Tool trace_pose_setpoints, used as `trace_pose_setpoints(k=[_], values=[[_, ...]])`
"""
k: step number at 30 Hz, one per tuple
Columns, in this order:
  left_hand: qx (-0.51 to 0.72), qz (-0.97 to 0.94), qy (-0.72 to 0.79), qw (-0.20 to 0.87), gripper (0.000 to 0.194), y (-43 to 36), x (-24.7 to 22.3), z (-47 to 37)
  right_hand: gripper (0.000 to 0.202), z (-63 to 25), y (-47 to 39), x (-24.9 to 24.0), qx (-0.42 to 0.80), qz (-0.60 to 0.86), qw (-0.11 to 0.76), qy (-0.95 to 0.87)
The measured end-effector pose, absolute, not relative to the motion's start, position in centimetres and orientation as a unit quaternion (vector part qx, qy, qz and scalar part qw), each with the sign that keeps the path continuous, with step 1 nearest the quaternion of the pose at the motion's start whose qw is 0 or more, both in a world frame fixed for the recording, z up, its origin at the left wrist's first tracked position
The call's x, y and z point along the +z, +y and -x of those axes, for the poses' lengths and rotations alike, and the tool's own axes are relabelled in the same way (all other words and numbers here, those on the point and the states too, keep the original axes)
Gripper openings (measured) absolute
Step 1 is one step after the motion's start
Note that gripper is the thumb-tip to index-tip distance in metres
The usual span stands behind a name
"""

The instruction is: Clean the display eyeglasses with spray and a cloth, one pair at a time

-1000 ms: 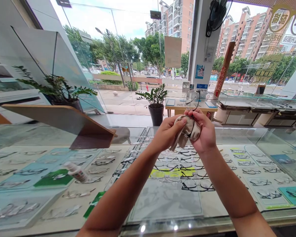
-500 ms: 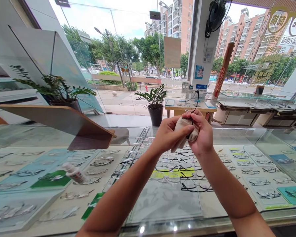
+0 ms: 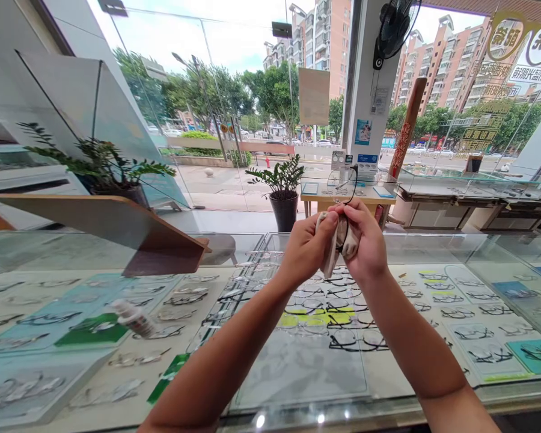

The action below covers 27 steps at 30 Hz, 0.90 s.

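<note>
Held up over the glass counter is a pair of dark-framed eyeglasses [image 3: 356,183], one lens standing upright above my fingers and the other lower, between my hands. My right hand [image 3: 365,240] grips the frame near its middle, fingers closed. A pale cleaning cloth [image 3: 331,258] is pinched in my left hand [image 3: 307,245], its end hanging down beside the lower lens. Part of the cloth [image 3: 350,245] also shows behind that lens, against my right palm. My fingers hide the bridge of the glasses.
Beneath my arms, a glass display counter [image 3: 306,376] holds rows of eyeglasses. A white spray bottle [image 3: 134,317] stands on it at the left. A wooden board [image 3: 94,222] juts in from the left. Beyond are a potted plant [image 3: 284,207] and a display table [image 3: 315,197].
My left hand has drawn back slightly to the left, its thumb now off the lower lens, which shows more. The cloth hangs straighter. The glasses have shifted slightly left.
</note>
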<state>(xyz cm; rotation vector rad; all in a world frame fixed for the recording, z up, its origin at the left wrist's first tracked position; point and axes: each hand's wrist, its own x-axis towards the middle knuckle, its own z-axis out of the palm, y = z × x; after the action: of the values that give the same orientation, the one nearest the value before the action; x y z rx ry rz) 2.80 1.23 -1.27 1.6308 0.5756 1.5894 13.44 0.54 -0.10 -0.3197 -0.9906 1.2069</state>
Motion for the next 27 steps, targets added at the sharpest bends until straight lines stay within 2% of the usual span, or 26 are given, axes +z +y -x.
trace_pose_setpoints(k=[4,9,15,21,27], values=[[0.566,-0.654,0.218,0.453,0.063,1.8,-0.8,-1.8,0.009,-14.3,0.9,0.3,0.531,0.157,0.709,-0.437],[0.56,-0.626,0.232,0.492,0.062,2.7,-0.8,-0.7,0.011,-15.2,1.2,0.6,0.503,0.172,0.72,-0.446],[0.574,-0.579,0.261,0.516,0.063,4.2,-0.6,0.6,0.012,-15.9,1.4,0.9,0.534,0.197,0.667,-0.48],[0.578,-0.56,0.3,0.512,0.061,5.0,-0.3,1.8,0.013,-16.1,1.1,1.1,0.512,0.244,0.627,-0.534],[0.59,-0.561,0.261,0.518,0.06,4.9,-0.1,2.0,0.013,-15.7,1.5,0.5,0.479,0.27,0.591,-0.59]])
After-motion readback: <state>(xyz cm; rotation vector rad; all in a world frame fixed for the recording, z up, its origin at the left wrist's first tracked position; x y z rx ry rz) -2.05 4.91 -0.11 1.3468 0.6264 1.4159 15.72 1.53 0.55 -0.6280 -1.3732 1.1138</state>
